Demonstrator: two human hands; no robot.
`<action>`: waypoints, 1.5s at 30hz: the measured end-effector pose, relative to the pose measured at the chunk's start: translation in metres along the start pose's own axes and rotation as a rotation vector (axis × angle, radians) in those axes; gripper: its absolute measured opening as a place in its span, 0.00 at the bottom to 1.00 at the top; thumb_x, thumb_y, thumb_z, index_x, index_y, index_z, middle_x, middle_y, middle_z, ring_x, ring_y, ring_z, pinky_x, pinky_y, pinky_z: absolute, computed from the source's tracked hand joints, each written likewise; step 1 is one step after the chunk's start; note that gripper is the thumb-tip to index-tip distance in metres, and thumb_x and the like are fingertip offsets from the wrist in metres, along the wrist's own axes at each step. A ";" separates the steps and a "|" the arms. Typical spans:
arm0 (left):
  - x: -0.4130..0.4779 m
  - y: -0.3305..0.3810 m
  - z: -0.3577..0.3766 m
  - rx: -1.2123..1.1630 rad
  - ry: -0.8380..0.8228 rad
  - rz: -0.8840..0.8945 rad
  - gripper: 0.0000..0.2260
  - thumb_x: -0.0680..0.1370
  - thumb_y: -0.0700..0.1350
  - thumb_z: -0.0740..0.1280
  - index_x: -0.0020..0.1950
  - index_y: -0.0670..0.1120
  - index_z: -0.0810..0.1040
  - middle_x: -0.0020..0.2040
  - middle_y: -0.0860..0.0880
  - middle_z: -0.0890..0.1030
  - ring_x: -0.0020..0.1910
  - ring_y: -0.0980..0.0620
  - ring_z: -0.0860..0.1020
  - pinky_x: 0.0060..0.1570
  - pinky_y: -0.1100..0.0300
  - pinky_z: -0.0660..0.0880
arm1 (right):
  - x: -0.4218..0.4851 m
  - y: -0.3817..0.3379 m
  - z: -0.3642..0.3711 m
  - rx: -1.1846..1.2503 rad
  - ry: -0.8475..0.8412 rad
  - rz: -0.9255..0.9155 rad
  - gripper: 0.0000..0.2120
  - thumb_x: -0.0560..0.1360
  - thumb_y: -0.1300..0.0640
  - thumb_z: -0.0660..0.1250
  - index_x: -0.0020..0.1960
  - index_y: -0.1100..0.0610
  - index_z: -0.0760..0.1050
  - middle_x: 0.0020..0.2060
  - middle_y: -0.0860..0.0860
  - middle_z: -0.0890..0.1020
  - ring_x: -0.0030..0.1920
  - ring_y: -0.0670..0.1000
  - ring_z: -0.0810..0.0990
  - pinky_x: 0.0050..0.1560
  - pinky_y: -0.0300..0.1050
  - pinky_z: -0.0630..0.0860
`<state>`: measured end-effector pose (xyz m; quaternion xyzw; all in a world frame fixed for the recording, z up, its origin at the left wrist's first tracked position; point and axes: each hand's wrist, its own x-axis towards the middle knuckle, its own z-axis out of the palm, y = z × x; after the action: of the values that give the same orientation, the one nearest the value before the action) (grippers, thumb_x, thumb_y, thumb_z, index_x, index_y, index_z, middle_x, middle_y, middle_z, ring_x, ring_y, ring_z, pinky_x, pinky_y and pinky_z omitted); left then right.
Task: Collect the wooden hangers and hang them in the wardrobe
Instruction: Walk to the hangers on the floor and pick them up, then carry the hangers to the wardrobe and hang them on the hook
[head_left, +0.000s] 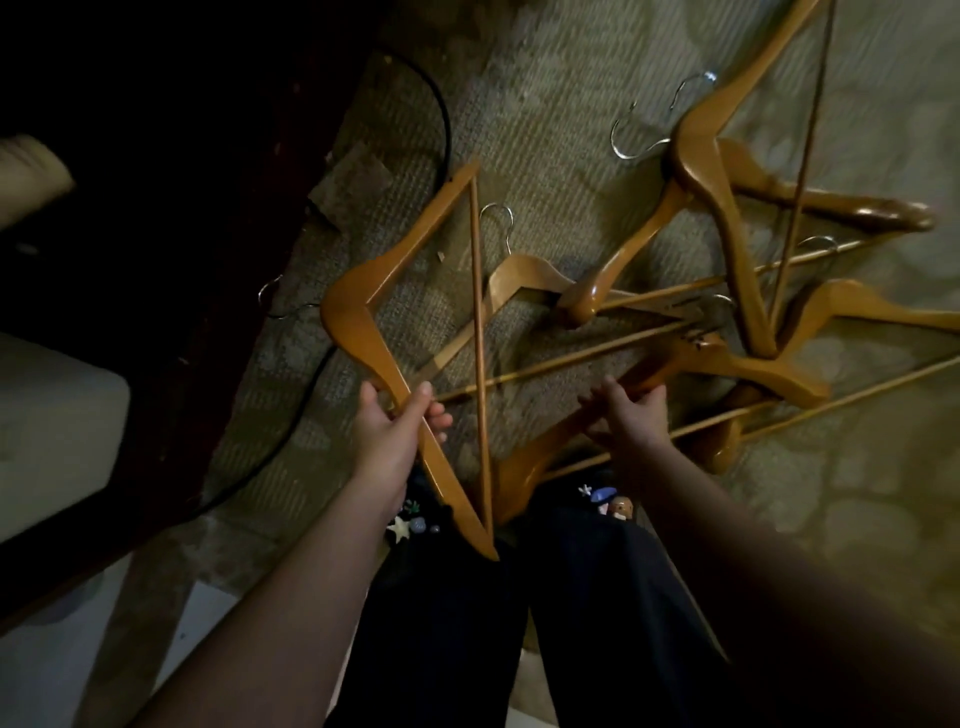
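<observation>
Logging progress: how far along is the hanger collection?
Nothing looks done; no wardrobe in view. In hand: left hand grips the first hanger, right hand grips a second hanger. Left: the loose hangers tangled on the carpet, then hanging them all.

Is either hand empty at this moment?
No, the left hand grips one wooden hanger by its arm, and the right hand grips a second hanger.
</observation>
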<state>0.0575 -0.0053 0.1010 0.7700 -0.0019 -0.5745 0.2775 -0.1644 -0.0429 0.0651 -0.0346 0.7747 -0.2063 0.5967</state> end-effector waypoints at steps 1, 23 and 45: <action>-0.010 0.008 -0.001 -0.003 -0.006 0.010 0.24 0.77 0.45 0.66 0.70 0.45 0.62 0.38 0.48 0.81 0.35 0.54 0.81 0.36 0.58 0.77 | -0.008 -0.007 -0.007 0.020 0.005 0.004 0.21 0.79 0.59 0.59 0.69 0.52 0.57 0.55 0.57 0.77 0.47 0.53 0.81 0.45 0.53 0.79; -0.319 0.153 -0.099 0.121 -0.162 0.164 0.01 0.78 0.45 0.64 0.47 0.49 0.73 0.32 0.50 0.72 0.22 0.60 0.69 0.24 0.68 0.69 | -0.341 -0.154 -0.111 -0.136 -0.438 -0.015 0.02 0.75 0.61 0.63 0.44 0.60 0.71 0.31 0.55 0.73 0.29 0.51 0.76 0.33 0.46 0.71; -0.564 0.131 -0.231 -0.136 0.011 0.268 0.05 0.78 0.43 0.63 0.54 0.49 0.72 0.29 0.49 0.73 0.22 0.58 0.70 0.25 0.67 0.69 | -0.574 -0.241 -0.046 -1.317 -0.880 -0.199 0.11 0.78 0.49 0.60 0.45 0.56 0.73 0.29 0.48 0.76 0.28 0.44 0.73 0.33 0.37 0.72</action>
<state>0.1123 0.1642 0.6984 0.7454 -0.0643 -0.5268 0.4034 -0.0901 -0.0772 0.6842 -0.5272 0.4240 0.2742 0.6835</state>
